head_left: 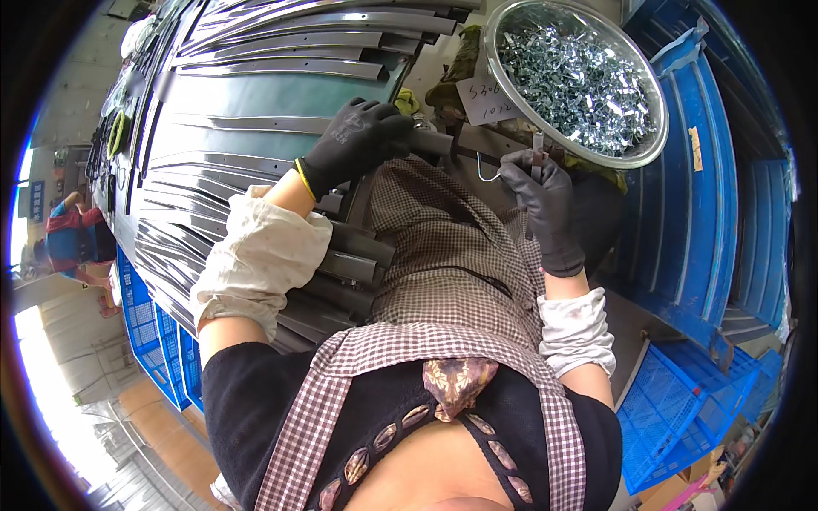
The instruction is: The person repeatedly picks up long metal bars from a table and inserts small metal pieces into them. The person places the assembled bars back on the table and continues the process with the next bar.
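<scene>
While the left hand point(360, 134) grips a strip point(432, 143), upper centre, the right hand point(543, 200) clasps a tool point(538, 153). Loosening could drop either.

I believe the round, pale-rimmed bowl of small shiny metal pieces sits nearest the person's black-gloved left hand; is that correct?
Not quite: the head view shows the round, pale-rimmed bowl of small shiny metal pieces nearest the black-gloved right hand, not the left hand.
</scene>
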`<move>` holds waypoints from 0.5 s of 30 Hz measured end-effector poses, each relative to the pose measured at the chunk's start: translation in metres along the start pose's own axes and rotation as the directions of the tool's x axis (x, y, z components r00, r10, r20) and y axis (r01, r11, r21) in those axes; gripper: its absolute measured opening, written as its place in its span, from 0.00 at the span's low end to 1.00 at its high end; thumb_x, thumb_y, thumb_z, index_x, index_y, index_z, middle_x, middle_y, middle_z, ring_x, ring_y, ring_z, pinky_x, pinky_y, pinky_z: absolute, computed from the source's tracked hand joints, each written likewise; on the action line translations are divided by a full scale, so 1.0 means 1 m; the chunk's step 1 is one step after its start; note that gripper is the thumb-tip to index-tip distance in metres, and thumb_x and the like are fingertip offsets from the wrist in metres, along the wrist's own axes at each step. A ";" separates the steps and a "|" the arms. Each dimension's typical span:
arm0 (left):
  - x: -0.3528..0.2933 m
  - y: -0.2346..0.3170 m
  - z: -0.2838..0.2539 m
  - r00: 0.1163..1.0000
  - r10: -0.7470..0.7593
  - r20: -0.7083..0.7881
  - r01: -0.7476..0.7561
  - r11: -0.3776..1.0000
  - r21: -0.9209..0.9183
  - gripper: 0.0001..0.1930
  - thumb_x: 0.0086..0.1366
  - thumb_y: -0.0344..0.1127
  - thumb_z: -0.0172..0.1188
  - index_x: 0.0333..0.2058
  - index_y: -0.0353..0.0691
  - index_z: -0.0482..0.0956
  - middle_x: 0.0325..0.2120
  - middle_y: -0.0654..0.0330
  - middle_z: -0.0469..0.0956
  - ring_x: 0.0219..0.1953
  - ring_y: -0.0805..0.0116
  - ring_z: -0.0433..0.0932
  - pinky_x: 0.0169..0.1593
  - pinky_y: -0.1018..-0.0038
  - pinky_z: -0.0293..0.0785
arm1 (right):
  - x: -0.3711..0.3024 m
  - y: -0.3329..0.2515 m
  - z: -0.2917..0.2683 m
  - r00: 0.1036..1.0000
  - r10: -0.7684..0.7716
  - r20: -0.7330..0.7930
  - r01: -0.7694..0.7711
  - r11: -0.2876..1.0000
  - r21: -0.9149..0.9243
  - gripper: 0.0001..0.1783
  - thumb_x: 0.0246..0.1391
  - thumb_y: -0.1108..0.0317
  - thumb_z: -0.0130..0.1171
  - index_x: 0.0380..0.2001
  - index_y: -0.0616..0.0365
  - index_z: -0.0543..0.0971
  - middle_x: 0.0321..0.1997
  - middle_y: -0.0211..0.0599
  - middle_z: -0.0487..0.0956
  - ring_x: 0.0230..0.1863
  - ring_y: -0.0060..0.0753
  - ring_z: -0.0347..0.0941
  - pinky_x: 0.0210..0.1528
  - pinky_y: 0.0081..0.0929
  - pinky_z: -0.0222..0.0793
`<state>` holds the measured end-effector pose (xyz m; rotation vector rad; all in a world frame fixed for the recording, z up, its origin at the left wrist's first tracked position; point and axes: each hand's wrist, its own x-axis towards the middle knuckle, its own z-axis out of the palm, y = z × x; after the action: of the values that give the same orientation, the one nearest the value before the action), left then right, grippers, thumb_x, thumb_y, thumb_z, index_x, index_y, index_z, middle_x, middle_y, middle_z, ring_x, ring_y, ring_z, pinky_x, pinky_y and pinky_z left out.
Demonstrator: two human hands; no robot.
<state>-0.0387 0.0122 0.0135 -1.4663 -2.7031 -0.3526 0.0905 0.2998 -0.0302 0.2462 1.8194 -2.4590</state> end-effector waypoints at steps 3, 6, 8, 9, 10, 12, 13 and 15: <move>0.004 0.000 -0.001 0.999 -0.033 0.009 0.032 0.993 0.112 0.25 0.54 0.40 0.69 0.52 0.45 0.79 0.42 0.58 0.79 0.45 0.50 0.77 0.48 0.61 0.76 | 0.000 -0.003 0.004 0.999 -0.030 0.042 0.028 0.998 0.053 0.05 0.60 0.71 0.64 0.37 0.62 0.81 0.28 0.20 0.77 0.25 0.07 0.65 0.28 0.10 0.58; 0.005 0.007 0.004 0.994 -0.072 -0.077 0.076 0.996 0.045 0.22 0.55 0.40 0.68 0.50 0.47 0.78 0.42 0.59 0.78 0.44 0.52 0.76 0.47 0.60 0.76 | -0.004 -0.006 0.006 0.997 -0.041 0.069 0.037 0.998 0.056 0.05 0.59 0.73 0.64 0.36 0.63 0.81 0.32 0.24 0.79 0.29 0.11 0.70 0.34 0.12 0.65; 0.002 0.008 0.007 0.992 -0.102 -0.077 0.101 0.995 -0.014 0.22 0.55 0.39 0.68 0.50 0.48 0.78 0.42 0.59 0.77 0.44 0.52 0.76 0.47 0.60 0.77 | -0.006 -0.008 0.009 0.998 0.003 0.062 -0.007 0.998 0.066 0.05 0.59 0.74 0.64 0.36 0.64 0.81 0.32 0.25 0.80 0.30 0.12 0.71 0.36 0.13 0.67; -0.001 0.005 0.008 0.993 -0.112 -0.040 0.112 0.994 -0.013 0.23 0.55 0.38 0.68 0.52 0.48 0.78 0.43 0.58 0.78 0.45 0.51 0.76 0.47 0.60 0.78 | -0.007 -0.007 0.010 0.998 0.026 0.058 -0.030 0.997 0.071 0.05 0.59 0.74 0.64 0.36 0.64 0.81 0.32 0.26 0.80 0.31 0.12 0.72 0.38 0.14 0.68; -0.002 0.005 0.008 0.992 -0.124 -0.003 0.124 0.992 -0.008 0.25 0.54 0.36 0.68 0.53 0.48 0.78 0.44 0.57 0.78 0.46 0.51 0.76 0.48 0.60 0.78 | -0.008 -0.006 0.013 0.997 0.020 0.072 -0.024 0.998 0.058 0.05 0.58 0.74 0.64 0.36 0.64 0.81 0.32 0.26 0.80 0.32 0.12 0.73 0.38 0.14 0.69; -0.006 0.009 0.005 0.995 -0.083 -0.051 0.083 0.996 -0.012 0.25 0.54 0.36 0.69 0.53 0.47 0.78 0.42 0.57 0.78 0.45 0.52 0.76 0.46 0.61 0.78 | -0.009 -0.001 0.018 0.995 0.008 0.100 -0.011 0.999 0.031 0.05 0.58 0.75 0.64 0.37 0.65 0.81 0.32 0.27 0.81 0.33 0.13 0.74 0.39 0.15 0.70; -0.007 0.013 0.001 0.995 -0.062 -0.077 0.061 0.998 -0.014 0.25 0.54 0.36 0.69 0.52 0.46 0.78 0.41 0.57 0.78 0.45 0.52 0.77 0.45 0.61 0.78 | -0.009 0.004 0.021 0.992 -0.011 0.125 0.001 0.997 0.076 0.05 0.58 0.75 0.64 0.37 0.64 0.81 0.32 0.27 0.81 0.33 0.13 0.74 0.40 0.15 0.70; -0.008 0.038 -0.016 0.999 -0.045 0.016 0.046 0.997 -0.057 0.25 0.54 0.37 0.69 0.52 0.46 0.79 0.37 0.58 0.78 0.41 0.55 0.78 0.41 0.63 0.78 | -0.012 0.016 0.027 0.984 -0.055 0.169 0.026 0.985 0.172 0.05 0.58 0.75 0.64 0.37 0.64 0.81 0.33 0.27 0.81 0.35 0.13 0.75 0.41 0.15 0.70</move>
<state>-0.0036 0.0224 0.0352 -1.4290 -2.7641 -0.4271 0.1023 0.2683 -0.0356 0.0035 1.5657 -2.5740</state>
